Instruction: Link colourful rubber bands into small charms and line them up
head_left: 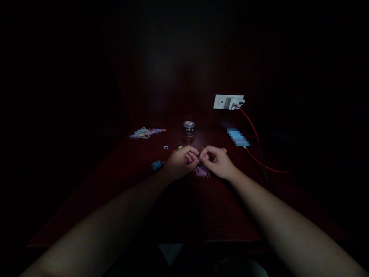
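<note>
My left hand (184, 161) and my right hand (215, 159) meet over the middle of the dark red table. Between their pinched fingertips is a thin pinkish rubber band (198, 158), mostly covered by the fingers. Just under the hands lies a pile of purple rubber bands (202, 172). A smaller pile of blue rubber bands (157, 165) rests left of my left wrist. Single bands lie beyond the hands: a light blue ring (165, 147), a yellow band (180, 147) partly behind my left hand, and an orange band (224, 150) by my right hand.
A mixed heap of pastel bands (145, 133) lies at the far left. Behind the hands stands a small clear round container (188, 129). To the right, a phone (238, 137) connects by a red cable (268, 168) to a wall socket (220, 101). The surroundings are dark.
</note>
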Demonstrator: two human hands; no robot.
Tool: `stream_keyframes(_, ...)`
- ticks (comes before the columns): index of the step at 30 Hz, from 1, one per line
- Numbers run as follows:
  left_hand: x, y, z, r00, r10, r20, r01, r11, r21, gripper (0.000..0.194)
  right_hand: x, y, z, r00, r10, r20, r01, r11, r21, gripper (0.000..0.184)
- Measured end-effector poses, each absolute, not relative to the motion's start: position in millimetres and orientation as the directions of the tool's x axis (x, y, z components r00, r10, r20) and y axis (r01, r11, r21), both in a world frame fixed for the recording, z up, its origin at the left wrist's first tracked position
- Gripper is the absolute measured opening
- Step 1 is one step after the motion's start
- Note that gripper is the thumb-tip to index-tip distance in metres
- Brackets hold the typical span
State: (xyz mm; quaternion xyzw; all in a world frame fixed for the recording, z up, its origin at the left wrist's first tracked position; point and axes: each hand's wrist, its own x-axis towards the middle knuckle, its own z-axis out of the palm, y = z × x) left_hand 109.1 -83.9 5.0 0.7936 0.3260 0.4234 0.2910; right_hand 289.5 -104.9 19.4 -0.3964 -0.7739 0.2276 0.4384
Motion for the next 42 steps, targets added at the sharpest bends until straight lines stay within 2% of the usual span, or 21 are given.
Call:
stream_keyframes(7,107.2,-86.1,9.0,0.462,0.74,0.489,0.298,-0.648,0.701,0.012,289.5,-105.6,18.7,-0.326,0.805,0.496,0.412,0.593,-0.692,0.009)
stream_keyframes(18,105.4,-86.9,10.1,0.483,0.751,0.449,0.335,-0.633,0.698,0.016,291.0,-103.6,19.3,-0.326,0.798,0.508,0.423,0.603,-0.676,0.012)
stream_keyframes(30,105.1,-86.1,11.3,0.484,0.733,0.478,0.374,-0.667,0.644,0.02,289.6,-104.4,20.8,-0.287,0.806,0.518,0.402,0.592,-0.699,0.012)
stream_keyframes(42,106.2,-83.5,9.1,0.409,0.723,0.557,0.4,-0.691,0.602,0.014,290.5,-103.3,20.2,-0.293,0.81,0.507,0.427,0.586,-0.689,0.014)
